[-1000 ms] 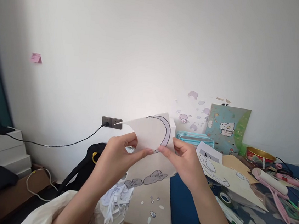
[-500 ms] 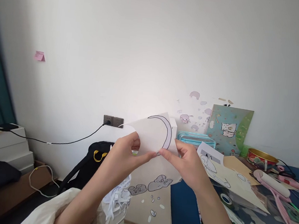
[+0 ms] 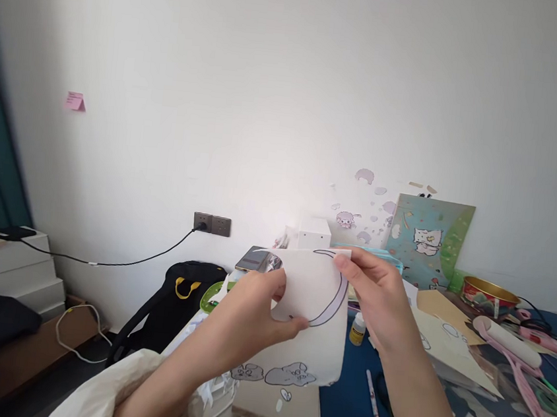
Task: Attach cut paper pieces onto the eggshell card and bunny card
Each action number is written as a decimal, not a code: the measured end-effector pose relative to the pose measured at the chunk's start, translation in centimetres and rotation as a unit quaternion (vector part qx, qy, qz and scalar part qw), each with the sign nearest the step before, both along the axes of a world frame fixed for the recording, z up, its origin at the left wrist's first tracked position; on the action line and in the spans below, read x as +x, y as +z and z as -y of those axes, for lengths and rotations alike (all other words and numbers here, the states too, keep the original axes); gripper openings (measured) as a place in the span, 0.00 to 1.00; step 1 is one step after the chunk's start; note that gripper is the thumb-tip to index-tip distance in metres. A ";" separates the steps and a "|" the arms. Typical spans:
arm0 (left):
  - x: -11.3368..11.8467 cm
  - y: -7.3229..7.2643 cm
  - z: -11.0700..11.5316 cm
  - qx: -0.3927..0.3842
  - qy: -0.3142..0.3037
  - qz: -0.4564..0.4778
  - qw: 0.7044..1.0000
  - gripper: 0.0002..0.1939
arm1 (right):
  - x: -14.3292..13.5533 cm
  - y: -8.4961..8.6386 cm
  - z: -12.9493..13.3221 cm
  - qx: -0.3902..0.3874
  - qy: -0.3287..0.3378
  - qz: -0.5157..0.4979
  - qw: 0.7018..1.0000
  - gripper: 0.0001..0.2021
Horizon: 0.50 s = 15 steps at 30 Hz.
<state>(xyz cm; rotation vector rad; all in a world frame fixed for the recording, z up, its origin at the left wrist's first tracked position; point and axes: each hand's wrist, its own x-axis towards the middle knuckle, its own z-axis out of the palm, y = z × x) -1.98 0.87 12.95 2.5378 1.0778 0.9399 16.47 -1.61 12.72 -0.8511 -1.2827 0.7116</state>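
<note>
Above the left part of the blue table (image 3: 346,388), a white sheet of paper (image 3: 307,291) is held up in both hands, its drawn face toward the wearer. The left hand (image 3: 252,312) pinches it, thumb on the front by the lower tip of a lilac crescent (image 3: 334,307), fingers curled at the curved cut in the sheet's left edge. The right hand (image 3: 379,292) grips the upper right corner, thumb in front over the crescent's upper part, fingers behind. Two grey drawn figures (image 3: 291,374) lie along the sheet's lower edge. Below it a tan board (image 3: 299,413) shows partly, with white paper strips (image 3: 211,397) to its left. A small yellow-labelled bottle (image 3: 357,329) stands just right of the sheet. Toward the table's far edge, a painted panel (image 3: 426,250) leans on the wall, with a round red tin (image 3: 488,298) near its lower right corner.
</note>
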 end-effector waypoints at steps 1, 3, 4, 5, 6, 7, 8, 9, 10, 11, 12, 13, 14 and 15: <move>0.1 0.0 0.2 0.007 -0.001 -0.010 1.000 0.11 | 0.0 0.1 0.1 0.001 0.007 -0.008 1.000 0.10; 0.2 0.0 0.5 0.030 0.007 -0.022 0.999 0.11 | -0.1 0.2 0.4 0.003 0.016 -0.016 1.000 0.08; 0.2 0.0 0.8 0.041 0.013 -0.028 0.999 0.11 | -0.1 0.4 0.7 0.006 0.020 -0.018 1.000 0.07; 0.2 -0.1 1.0 0.049 0.019 -0.035 0.998 0.11 | -0.2 0.5 1.0 0.012 0.025 -0.019 0.999 0.06; 0.2 -0.2 1.2 0.054 0.023 -0.043 0.997 0.10 | -0.2 0.6 1.4 0.021 0.030 -0.017 0.999 0.04; 0.2 -0.2 1.5 0.058 0.024 -0.050 0.997 0.09 | -0.3 0.7 1.7 0.031 0.034 -0.013 0.999 0.03; 0.2 -0.3 1.7 0.063 0.025 -0.054 0.996 0.08 | -0.3 0.8 2.1 0.044 0.035 -0.007 0.998 0.02; 0.2 -0.4 2.0 0.069 0.024 -0.054 0.996 0.07 | -0.4 0.9 2.4 0.057 0.033 0.002 0.998 0.01; 0.1 -0.5 2.2 0.080 0.021 -0.048 0.995 0.06 | -0.4 1.0 2.7 0.071 0.029 0.013 0.997 0.02; 0.1 -0.6 2.3 0.093 0.018 -0.040 0.995 0.04 | -0.5 1.1 3.0 0.084 0.025 0.025 0.996 0.02; 0.0 -0.6 2.4 0.107 0.015 -0.033 0.994 0.03 | -0.5 1.2 3.2 0.095 0.020 0.034 0.995 0.03; -0.1 -0.7 2.5 0.121 0.016 -0.029 0.992 0.02 | -0.5 1.2 3.3 0.103 0.017 0.042 0.994 0.03; -0.1 -0.8 2.5 0.133 0.017 -0.027 0.991 0.02 | -0.5 1.3 3.3 0.107 0.015 0.048 0.993 0.03; -0.2 -0.8 2.6 0.143 0.020 -0.029 0.989 0.02 | -0.5 1.3 3.4 0.108 0.014 0.053 0.993 0.03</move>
